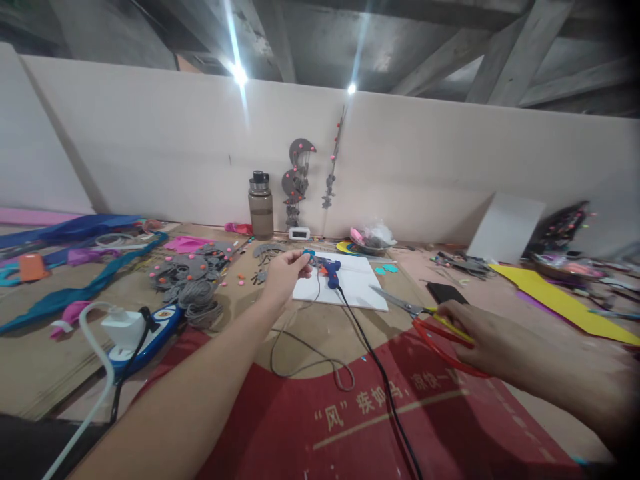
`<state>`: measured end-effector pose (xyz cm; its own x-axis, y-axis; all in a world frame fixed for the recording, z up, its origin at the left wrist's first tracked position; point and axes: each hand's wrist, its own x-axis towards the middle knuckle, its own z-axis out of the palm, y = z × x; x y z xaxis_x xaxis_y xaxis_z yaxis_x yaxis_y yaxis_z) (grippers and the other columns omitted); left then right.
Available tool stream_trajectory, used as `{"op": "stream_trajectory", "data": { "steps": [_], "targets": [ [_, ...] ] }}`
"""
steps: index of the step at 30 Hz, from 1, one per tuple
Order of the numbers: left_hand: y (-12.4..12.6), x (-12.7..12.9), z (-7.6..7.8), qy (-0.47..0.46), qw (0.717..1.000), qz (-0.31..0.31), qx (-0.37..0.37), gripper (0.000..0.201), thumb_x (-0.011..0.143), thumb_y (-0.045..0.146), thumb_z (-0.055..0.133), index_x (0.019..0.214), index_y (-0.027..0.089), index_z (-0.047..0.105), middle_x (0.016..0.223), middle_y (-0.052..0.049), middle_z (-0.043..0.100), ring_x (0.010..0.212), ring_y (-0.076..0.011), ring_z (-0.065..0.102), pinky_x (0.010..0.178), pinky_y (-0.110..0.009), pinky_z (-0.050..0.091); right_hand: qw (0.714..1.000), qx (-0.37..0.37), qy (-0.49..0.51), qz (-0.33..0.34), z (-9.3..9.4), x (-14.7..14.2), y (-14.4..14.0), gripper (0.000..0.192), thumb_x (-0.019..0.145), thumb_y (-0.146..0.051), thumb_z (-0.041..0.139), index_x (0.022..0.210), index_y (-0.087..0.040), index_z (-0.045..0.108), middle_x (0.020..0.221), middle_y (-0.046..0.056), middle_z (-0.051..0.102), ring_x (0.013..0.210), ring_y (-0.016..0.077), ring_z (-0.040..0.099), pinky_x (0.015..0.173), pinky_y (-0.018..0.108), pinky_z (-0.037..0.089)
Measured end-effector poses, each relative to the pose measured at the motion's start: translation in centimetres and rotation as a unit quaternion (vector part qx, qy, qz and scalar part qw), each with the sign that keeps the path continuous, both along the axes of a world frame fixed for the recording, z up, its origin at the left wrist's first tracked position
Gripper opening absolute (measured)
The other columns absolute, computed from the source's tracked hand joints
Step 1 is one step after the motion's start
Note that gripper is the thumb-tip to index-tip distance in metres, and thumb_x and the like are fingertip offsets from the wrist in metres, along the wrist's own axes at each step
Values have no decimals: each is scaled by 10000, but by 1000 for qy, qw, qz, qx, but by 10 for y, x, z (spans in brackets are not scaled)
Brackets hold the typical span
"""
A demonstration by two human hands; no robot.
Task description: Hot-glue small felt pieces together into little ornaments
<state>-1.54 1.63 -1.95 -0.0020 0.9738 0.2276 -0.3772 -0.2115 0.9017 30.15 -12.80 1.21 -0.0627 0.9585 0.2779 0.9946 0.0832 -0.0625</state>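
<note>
My left hand (293,270) pinches a small blue piece (309,253) above the white board (357,288). A thin grey cord (307,363) hangs below those fingers and loops across the cardboard. Beside the fingertips, a blue hot glue gun (331,268) lies on the board, its black cable (367,350) running toward me. On the right, my right hand (463,323) grips scissors (420,313) with red and yellow handles, the blades pointing left toward the board. Small turquoise pieces (387,269) lie at the board's right side.
Grey felt pieces with pink balls (193,267) and a yarn bundle (200,300) lie left of the board. A power strip (150,340) with a white plug stands nearer me. A water bottle (261,207) stands by the wall. Yellow sheet (560,300) at right.
</note>
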Motion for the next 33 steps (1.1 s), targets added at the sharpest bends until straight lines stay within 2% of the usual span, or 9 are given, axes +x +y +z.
{"op": "stream_trajectory", "data": {
  "steps": [4,10,15,18,21,24,27,29,33],
  "targets": [
    [-1,-4,5,20,1000,14,13,164,686,254,678,756,116,621,592,7,571,514,-69,514,524,-201,447,998,-64,-20,-7,-16,4,19,341,727,-325,574,1040,-193,539,930,121,640,776,224,618,592,271,377],
    [2,-15,12,63,995,67,44,151,700,260,651,763,125,626,661,-14,609,556,-89,555,498,-198,441,993,-107,-48,-17,-44,1,37,284,751,-221,529,1022,-135,536,828,108,629,721,209,610,584,258,356],
    [3,-17,14,63,995,55,55,184,704,286,658,788,123,637,653,-18,626,564,-96,571,546,-218,475,998,-52,-26,28,-18,-31,41,193,819,-313,487,835,-176,623,832,98,638,791,217,588,666,286,376],
    [1,-14,16,66,995,47,51,184,702,280,660,784,118,633,644,-13,622,567,-96,571,562,-224,484,989,-3,110,95,7,-78,54,230,863,-308,409,873,-196,610,803,42,642,725,160,570,624,251,378],
    [2,-14,14,68,995,51,61,175,707,279,656,772,119,633,642,-12,621,560,-93,568,568,-225,488,974,61,185,117,15,-126,84,217,860,-278,404,910,-194,598,856,36,643,750,147,560,646,244,386],
    [6,-18,11,68,993,68,67,175,709,282,658,778,123,637,639,-15,625,551,-96,574,571,-232,494,968,77,209,114,2,-158,124,201,855,-255,408,928,-176,578,874,45,630,788,148,557,706,250,399],
    [9,-22,9,53,995,70,54,187,707,284,666,797,123,633,676,-28,637,556,-103,588,557,-239,499,980,43,194,10,-21,-172,154,316,858,-376,450,1049,-134,521,1018,125,602,937,211,557,797,302,400],
    [9,-22,10,44,996,58,45,171,715,266,658,796,119,625,698,-33,642,559,-103,593,561,-246,508,985,4,170,-34,-35,-176,163,435,827,-426,501,1103,-90,478,1076,203,568,1002,283,541,817,359,403],
    [9,-19,10,53,997,42,42,115,736,216,628,766,106,612,671,-30,635,568,-100,597,579,-243,518,978,-18,205,-42,-48,-176,165,414,753,-233,581,1106,-54,459,1084,259,552,1022,332,535,837,400,403]
  ]
}}
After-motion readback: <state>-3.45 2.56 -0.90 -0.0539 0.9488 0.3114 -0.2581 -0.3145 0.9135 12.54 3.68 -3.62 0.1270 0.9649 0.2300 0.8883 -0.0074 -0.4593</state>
